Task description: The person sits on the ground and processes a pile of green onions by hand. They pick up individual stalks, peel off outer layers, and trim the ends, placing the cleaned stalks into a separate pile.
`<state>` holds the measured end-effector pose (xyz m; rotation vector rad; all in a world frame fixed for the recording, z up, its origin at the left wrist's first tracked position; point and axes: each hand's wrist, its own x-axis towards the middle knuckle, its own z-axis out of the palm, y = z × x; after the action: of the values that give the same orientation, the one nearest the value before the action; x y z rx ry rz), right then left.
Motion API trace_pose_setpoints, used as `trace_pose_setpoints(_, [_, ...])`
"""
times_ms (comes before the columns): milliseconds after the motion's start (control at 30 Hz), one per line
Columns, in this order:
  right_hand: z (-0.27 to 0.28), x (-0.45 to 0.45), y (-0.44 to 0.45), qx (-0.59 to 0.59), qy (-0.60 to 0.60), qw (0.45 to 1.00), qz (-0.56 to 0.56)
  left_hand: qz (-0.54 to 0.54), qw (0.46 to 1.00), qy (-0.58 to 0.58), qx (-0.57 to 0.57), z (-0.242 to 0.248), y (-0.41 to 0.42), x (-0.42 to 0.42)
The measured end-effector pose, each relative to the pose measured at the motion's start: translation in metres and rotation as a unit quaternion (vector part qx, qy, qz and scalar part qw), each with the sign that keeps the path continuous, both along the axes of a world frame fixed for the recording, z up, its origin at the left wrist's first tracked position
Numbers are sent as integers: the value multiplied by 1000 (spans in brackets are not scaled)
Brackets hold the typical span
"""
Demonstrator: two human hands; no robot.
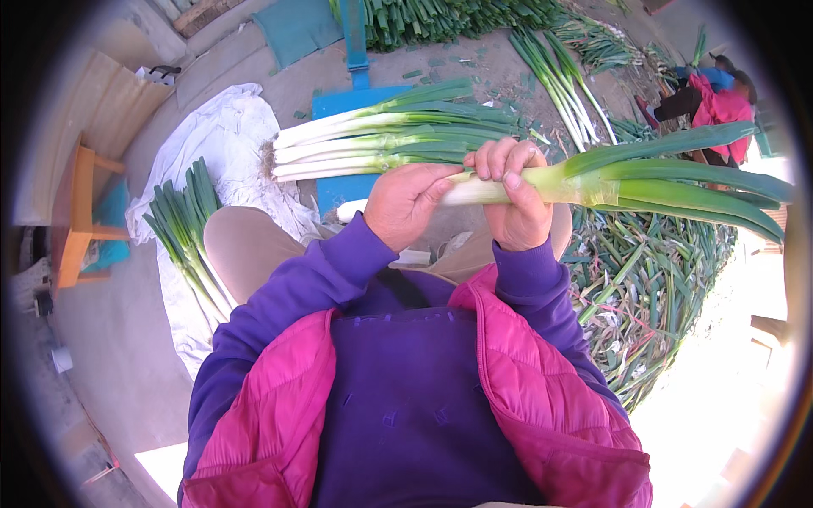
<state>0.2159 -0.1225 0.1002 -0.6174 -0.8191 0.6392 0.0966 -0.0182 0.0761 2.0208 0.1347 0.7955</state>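
Note:
Both my hands are on one thick leek (581, 184), which lies across in front of me with its green leaves to the right and its root end to the left. My left hand (411, 204) pinches the white stalk between thumb and fingers. Just to its right, my right hand (516, 193) wraps its fingers around the stalk below the leaves. Beyond my hands, a row of trimmed leeks (381, 136) rests on a blue board (343, 190), roots to the left.
A white cloth (216, 127) with more leeks (190, 235) lies at left, near an orange wooden stool (75, 216). Leaf scraps (648, 279) are heaped at right. Leek piles (444, 19) and loose leeks (562, 89) lie beyond. Two people (718, 108) sit at the far right.

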Motion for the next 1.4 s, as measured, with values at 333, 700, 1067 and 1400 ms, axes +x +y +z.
trace_pose_setpoints(333, [5,-2,-5,-75,-106,991,-31,102,984,25,-147,-8,-5,2])
trace_pose_setpoints(700, [3,-22,-1,-18,167,980,-105,100,964,15,-247,-22,-7,0])
trace_pose_setpoints(1067, [22,21,-23,49,79,996,-6,-124,968,159,-146,-1,23,-13])
trace_pose_setpoints(1400, [13,31,-22,103,79,981,147,-333,821,186,-425,-3,5,-5])
